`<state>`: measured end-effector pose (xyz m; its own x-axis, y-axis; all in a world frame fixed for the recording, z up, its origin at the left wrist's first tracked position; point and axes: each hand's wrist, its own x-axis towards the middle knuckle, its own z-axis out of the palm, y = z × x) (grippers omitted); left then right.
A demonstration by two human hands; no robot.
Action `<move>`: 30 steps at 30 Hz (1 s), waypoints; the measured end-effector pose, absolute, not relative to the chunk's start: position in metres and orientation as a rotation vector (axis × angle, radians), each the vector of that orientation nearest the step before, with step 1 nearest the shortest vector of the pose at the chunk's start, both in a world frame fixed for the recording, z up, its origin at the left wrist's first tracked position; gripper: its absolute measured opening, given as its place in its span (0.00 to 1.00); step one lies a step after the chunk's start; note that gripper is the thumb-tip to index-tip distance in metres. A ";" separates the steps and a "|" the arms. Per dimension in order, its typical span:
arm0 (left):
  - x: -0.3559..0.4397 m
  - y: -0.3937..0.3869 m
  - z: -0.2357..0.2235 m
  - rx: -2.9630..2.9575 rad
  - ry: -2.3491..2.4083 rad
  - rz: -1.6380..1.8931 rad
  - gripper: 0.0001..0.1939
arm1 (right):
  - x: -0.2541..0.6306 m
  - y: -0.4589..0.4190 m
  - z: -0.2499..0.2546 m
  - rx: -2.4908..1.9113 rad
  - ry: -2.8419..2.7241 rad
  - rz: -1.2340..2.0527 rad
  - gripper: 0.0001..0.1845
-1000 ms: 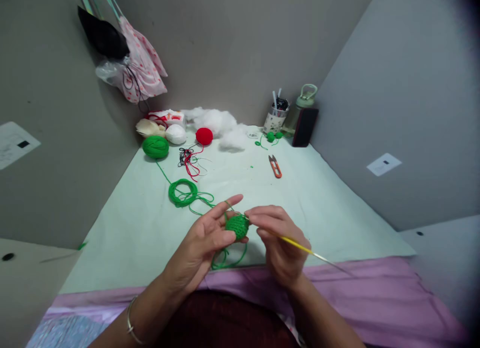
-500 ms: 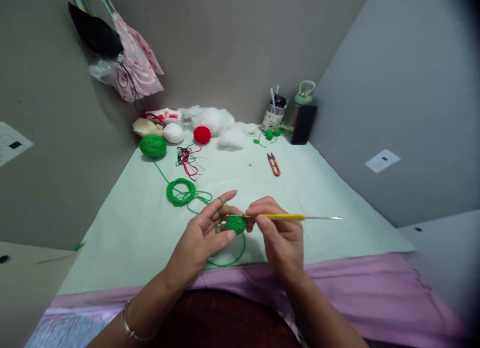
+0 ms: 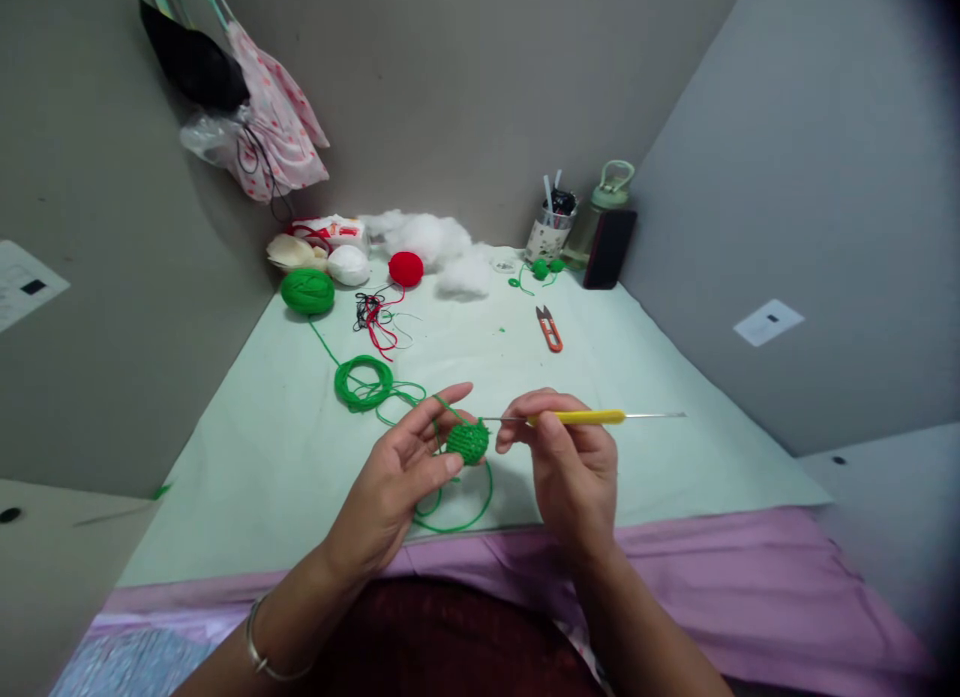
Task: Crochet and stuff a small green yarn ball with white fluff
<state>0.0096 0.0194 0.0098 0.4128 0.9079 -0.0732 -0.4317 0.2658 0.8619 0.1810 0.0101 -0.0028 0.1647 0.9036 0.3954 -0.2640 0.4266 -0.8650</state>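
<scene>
Your left fingers point(image 3: 416, 447) pinch the green crochet piece point(image 3: 468, 443); your right fingers point(image 3: 540, 427) close round the yellow-handled hook point(image 3: 592, 417), three o'clock of it. Orange thread snips point(image 3: 550, 331) lie at one o'clock. The piece's underside is hidden.

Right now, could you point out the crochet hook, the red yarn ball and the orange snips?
Crochet hook point(image 3: 585, 417): head view, on its yellow handle.
Red yarn ball point(image 3: 406, 269): head view, middle of the ball.
Orange snips point(image 3: 553, 339): head view, on an orange handle arm.

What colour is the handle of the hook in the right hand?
The handle is bright yellow; the head view shows it best.
</scene>
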 end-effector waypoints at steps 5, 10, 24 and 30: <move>0.010 0.018 0.007 0.904 0.627 1.021 0.26 | 0.179 0.007 0.000 -0.740 -1.101 0.890 0.11; 0.011 0.020 0.004 0.950 0.594 1.002 0.31 | 0.177 0.006 -0.002 -0.743 -1.269 0.814 0.10; 0.002 0.025 0.008 1.148 0.623 0.942 0.39 | 0.185 0.015 0.001 -0.575 -1.099 1.206 0.10; -0.005 0.025 0.016 1.276 0.717 0.913 0.40 | 0.198 0.009 0.009 -0.692 -1.394 0.982 0.11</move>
